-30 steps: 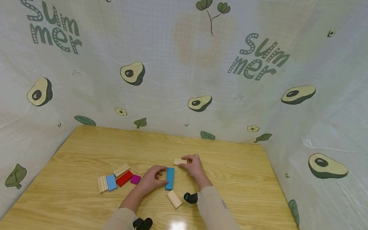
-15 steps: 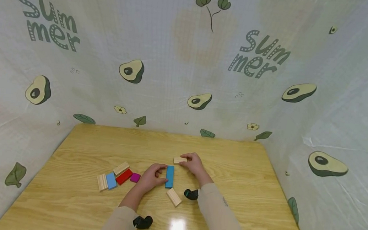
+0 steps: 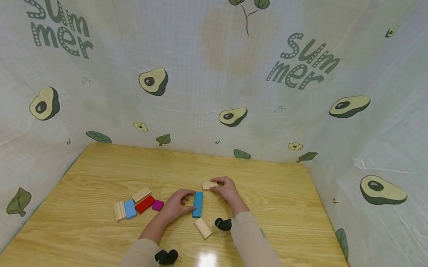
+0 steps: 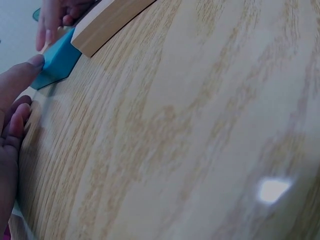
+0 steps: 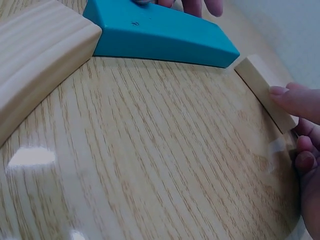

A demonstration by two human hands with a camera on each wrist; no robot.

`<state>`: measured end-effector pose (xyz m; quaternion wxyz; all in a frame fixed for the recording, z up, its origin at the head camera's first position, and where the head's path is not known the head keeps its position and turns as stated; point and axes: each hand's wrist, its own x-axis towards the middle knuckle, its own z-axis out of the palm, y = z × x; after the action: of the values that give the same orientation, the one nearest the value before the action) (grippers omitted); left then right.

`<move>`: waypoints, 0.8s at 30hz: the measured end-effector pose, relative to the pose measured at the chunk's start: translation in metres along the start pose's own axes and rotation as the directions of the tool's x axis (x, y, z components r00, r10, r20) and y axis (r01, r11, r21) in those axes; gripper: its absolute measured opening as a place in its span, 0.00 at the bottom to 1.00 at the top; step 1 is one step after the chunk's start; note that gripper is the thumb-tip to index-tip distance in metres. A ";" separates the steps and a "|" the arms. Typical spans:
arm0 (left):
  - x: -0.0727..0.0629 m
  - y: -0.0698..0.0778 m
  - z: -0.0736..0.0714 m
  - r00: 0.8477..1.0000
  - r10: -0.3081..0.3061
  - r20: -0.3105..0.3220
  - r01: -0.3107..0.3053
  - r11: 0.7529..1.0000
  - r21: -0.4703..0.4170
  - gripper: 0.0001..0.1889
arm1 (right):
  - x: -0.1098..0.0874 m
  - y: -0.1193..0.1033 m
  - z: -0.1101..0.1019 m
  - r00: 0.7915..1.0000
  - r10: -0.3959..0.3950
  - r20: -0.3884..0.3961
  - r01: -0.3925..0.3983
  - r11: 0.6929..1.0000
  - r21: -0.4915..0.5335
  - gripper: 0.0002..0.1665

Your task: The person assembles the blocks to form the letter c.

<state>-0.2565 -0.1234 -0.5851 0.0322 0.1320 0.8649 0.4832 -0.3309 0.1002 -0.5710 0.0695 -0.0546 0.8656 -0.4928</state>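
The left hand (image 3: 176, 205), half closed, is holding the blue block (image 3: 198, 204) at its left side, probably for steadiness. The right hand (image 3: 228, 190) is pinching the far wooden block (image 3: 208, 185) by its right end, leaving the other free. Both are lying close together on the surface (image 3: 283, 208).

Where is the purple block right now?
In the head view, the purple block lies left of centre, between the red block and the left hand.
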 end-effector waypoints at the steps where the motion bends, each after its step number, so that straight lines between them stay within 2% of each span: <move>1: 0.000 0.000 0.000 1.000 -0.003 0.001 0.003 1.000 -0.004 0.27 | 0.000 0.000 0.000 1.000 -0.002 0.002 0.002 1.000 0.002 0.17; 15: 0.001 -0.002 0.000 1.000 0.001 0.011 -0.001 1.000 -0.014 0.27 | 0.002 0.005 0.004 1.000 0.008 -0.004 -0.008 1.000 0.028 0.15; 24: 0.000 -0.001 0.000 1.000 -0.013 0.008 0.013 1.000 -0.005 0.28 | 0.001 0.006 0.004 1.000 -0.023 -0.006 0.023 0.999 0.044 0.15</move>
<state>-0.2572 -0.1242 -0.5857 0.0392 0.1284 0.8644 0.4846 -0.3317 0.0996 -0.5787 0.0627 -0.0617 0.8540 -0.5129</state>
